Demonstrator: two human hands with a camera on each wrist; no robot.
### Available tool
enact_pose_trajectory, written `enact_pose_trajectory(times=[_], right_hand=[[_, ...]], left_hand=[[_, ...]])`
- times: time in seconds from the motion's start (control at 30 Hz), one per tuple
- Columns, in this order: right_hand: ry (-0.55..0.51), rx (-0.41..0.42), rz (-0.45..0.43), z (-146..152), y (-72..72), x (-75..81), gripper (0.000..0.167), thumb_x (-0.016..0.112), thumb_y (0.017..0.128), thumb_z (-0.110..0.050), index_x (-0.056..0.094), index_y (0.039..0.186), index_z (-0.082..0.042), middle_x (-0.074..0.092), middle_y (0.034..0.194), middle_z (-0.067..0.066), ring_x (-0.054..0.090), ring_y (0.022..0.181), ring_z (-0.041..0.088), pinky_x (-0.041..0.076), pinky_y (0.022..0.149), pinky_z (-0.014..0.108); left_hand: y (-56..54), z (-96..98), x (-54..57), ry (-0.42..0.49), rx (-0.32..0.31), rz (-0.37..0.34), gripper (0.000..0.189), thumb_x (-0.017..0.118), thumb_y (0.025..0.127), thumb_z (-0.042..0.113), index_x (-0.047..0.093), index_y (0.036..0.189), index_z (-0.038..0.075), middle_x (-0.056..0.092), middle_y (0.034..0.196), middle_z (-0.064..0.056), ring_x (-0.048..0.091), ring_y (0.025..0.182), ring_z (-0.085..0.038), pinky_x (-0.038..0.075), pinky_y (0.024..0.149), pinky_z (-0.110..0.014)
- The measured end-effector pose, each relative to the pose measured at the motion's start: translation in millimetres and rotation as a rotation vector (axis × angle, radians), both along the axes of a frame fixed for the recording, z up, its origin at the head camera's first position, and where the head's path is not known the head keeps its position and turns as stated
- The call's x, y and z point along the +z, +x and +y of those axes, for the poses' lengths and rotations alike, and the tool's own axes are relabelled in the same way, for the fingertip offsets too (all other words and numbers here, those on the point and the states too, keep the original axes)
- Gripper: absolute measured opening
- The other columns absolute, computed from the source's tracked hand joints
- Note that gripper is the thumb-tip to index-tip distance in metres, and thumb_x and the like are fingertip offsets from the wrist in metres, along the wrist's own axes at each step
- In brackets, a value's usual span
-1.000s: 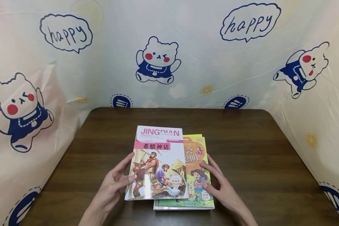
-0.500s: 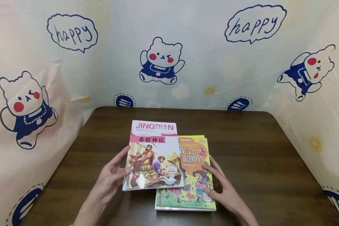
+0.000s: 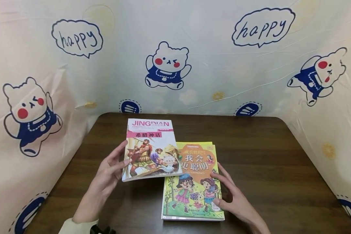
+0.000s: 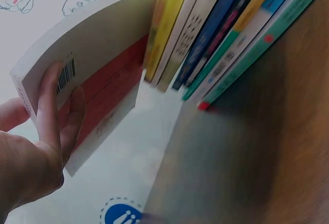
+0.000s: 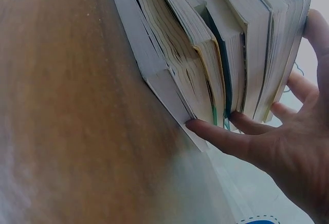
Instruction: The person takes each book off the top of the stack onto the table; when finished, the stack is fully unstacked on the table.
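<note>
In the head view my left hand (image 3: 105, 175) grips the left edge of a paperback book (image 3: 150, 152) with a white and pink cover and painted figures. The left wrist view shows its back cover (image 4: 110, 44), with fingers spread underneath near the barcode; the book is tilted, its far side close to the stack's top. A stack of several books (image 3: 190, 195), topped by a green and orange children's book, lies on the table. My right hand (image 3: 237, 198) rests along the stack's right side. In the right wrist view, its fingers (image 5: 226, 134) touch the page edges.
The dark wooden table (image 3: 266, 162) has rounded far corners. A pale curtain (image 3: 210, 61) printed with bears and "happy" bubbles surrounds it behind and at both sides. A dark band (image 3: 100, 230) shows at my left cuff.
My left hand has moved the white and pink book up and left in the head view, uncovering more of the green and orange cover. My right hand has stayed at the stack.
</note>
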State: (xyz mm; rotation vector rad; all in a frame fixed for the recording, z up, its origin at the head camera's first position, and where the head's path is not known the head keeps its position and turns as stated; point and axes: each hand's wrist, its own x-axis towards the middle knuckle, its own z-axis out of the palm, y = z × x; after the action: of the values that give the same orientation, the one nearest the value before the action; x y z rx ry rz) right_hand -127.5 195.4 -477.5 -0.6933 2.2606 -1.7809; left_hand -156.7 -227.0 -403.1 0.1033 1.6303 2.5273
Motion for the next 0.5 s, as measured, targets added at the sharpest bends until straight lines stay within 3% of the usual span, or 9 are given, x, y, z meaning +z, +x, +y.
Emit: enact_pose_trajectory(times=[0.23, 0.37, 0.5], right_hand=[[-0.024, 0.01, 0.004, -1.7, -0.8, -0.2, 0.065, 0.068, 0.086, -0.009, 0.043, 0.145, -0.022, 0.001, 0.161, -0.006, 0.013, 0.14, 0.042, 0.044, 0.096, 0.03], [0.014, -0.006, 0.015, -0.8, 0.9, 1.2, 0.065, 0.068, 0.086, -0.01, 0.043, 0.145, -0.024, 0.002, 0.161, -0.006, 0.011, 0.142, 0.04, 0.038, 0.102, 0.044], [0.003, -0.006, -0.002, 0.0, 2.0, 2.9, 0.064, 0.067, 0.087, -0.009, 0.042, 0.145, -0.023, 0.002, 0.161, -0.005, 0.01, 0.142, 0.04, 0.04, 0.101, 0.042]], left_hand=[[-22.1, -27.5, 10.2, 0.093, 0.082, -0.011, 0.07, 0.047, 0.094, -0.011, 0.02, 0.155, 0.013, 0.026, 0.144, -0.003, 0.063, 0.104, -0.017, 0.056, 0.078, -0.034], [-31.8, -41.9, 9.6, 0.147, 0.105, -0.009, 0.07, 0.044, 0.095, -0.012, 0.018, 0.155, 0.013, 0.03, 0.14, -0.005, 0.064, 0.1, -0.018, 0.056, 0.076, -0.034], [-40.9, -53.4, 7.8, 0.184, 0.109, -0.019, 0.071, 0.043, 0.095, -0.013, 0.015, 0.156, 0.013, 0.034, 0.135, -0.006, 0.065, 0.1, -0.019, 0.057, 0.076, -0.035]])
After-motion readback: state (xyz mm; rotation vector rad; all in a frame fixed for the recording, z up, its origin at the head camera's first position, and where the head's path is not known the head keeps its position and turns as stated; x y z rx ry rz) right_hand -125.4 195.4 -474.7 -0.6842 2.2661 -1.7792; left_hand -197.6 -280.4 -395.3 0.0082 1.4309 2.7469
